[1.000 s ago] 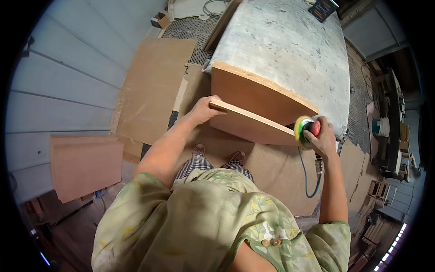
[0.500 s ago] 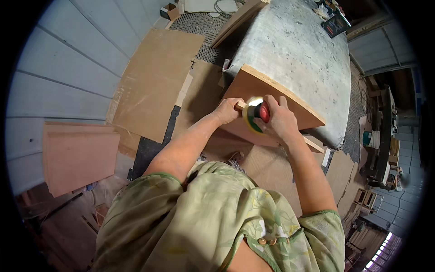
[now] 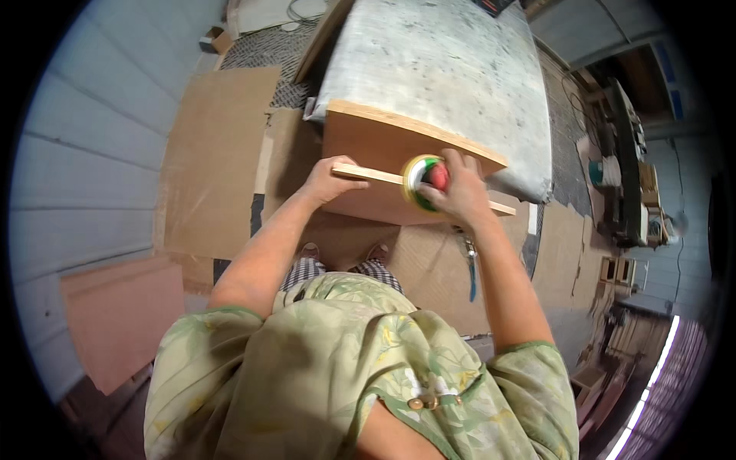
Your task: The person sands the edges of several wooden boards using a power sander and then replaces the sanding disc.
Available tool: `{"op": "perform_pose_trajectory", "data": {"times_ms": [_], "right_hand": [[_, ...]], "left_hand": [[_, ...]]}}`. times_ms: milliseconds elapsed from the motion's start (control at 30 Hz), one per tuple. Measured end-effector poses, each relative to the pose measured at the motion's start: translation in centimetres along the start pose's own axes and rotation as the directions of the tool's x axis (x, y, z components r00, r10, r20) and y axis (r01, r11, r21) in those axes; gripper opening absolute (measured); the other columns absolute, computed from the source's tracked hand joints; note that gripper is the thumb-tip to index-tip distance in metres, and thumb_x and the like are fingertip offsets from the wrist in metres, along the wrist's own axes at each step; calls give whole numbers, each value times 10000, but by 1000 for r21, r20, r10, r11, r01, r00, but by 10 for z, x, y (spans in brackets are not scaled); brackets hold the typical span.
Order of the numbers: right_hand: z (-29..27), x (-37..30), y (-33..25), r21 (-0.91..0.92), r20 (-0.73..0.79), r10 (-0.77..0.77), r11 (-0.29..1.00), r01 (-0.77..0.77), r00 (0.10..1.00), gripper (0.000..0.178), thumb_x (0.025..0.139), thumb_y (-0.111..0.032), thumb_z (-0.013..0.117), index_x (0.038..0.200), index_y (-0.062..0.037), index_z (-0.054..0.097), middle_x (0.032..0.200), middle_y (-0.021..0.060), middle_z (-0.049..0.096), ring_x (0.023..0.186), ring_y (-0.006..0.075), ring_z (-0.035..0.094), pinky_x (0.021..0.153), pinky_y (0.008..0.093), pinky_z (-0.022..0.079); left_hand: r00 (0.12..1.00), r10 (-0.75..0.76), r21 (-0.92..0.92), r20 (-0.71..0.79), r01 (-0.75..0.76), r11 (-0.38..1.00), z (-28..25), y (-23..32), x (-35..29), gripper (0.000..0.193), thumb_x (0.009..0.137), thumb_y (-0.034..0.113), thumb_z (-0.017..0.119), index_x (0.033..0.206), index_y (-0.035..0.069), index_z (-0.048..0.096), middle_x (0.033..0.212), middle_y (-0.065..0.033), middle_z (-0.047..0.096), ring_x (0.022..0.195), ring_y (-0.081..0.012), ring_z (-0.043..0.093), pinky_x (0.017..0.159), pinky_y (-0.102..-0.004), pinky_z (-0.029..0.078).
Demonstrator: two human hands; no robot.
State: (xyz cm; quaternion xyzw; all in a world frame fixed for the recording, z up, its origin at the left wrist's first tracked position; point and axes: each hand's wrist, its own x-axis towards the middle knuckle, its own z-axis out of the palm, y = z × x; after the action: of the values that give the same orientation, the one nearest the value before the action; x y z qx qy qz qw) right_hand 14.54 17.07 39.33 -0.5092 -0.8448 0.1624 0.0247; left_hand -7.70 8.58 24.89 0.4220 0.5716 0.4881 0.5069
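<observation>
My left hand (image 3: 331, 182) is closed round the left end of a wooden board (image 3: 376, 175), which stands on edge with its pale narrow edge facing up. In my right hand (image 3: 465, 192) is a round palm sander (image 3: 418, 182) with a red top and a green and yellow rim. The sander sits against the board's upper edge, tilted on its side; the exact contact is hidden. Just beyond stands a second brown board (image 3: 391, 139), its light edge up, near the end of the grey table. My fingers cover part of the sander's body.
A grey, stained table (image 3: 429, 73) stretches away ahead. Cardboard sheets (image 3: 222, 161) cover the floor at left, and pinkish panels (image 3: 123, 314) lean by the pale wall. A metal fitting with a blue hose (image 3: 471, 268) hangs below my right wrist. Shelving (image 3: 632, 169) stands at right.
The sander has moved right along the board's edge, away from my left hand, baring more of that edge. My view has shifted, so the table and boards appear farther left.
</observation>
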Motion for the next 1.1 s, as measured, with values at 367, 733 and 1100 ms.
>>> {"op": "perform_pose_trajectory", "data": {"times_ms": [367, 733, 1100], "right_hand": [[-36, -32, 142, 28, -139, 331, 943, -331, 933, 518, 644, -249, 761, 1042, -2, 539, 955, 211, 615, 865, 319, 615, 778, 401, 487], [-15, -15, 73, 68, -68, 171, 984, -166, 983, 642, 641, -299, 744, 1201, -141, 472, 1149, 180, 496, 1027, 379, 543, 868, 447, 468], [2, -13, 9, 81, -92, -57, 995, 64, 994, 583, 653, -254, 703, 1187, -154, 492, 1108, 189, 510, 1032, 374, 535, 880, 444, 473]], "left_hand": [[999, -47, -16, 20, 47, 999, 14, 5, 0, 278, 691, 54, 794, 932, 27, 658, 867, -11, 662, 788, -74, 588, 726, -232, 494], [999, 11, 31, -50, -10, 999, 2, -4, -10, 261, 682, 46, 798, 909, 38, 668, 873, -13, 673, 807, -74, 598, 753, -236, 499], [999, -21, 17, -29, 21, 1000, 6, -4, -9, 275, 678, 40, 794, 921, 29, 668, 882, -23, 671, 825, -91, 609, 767, -243, 501]]}}
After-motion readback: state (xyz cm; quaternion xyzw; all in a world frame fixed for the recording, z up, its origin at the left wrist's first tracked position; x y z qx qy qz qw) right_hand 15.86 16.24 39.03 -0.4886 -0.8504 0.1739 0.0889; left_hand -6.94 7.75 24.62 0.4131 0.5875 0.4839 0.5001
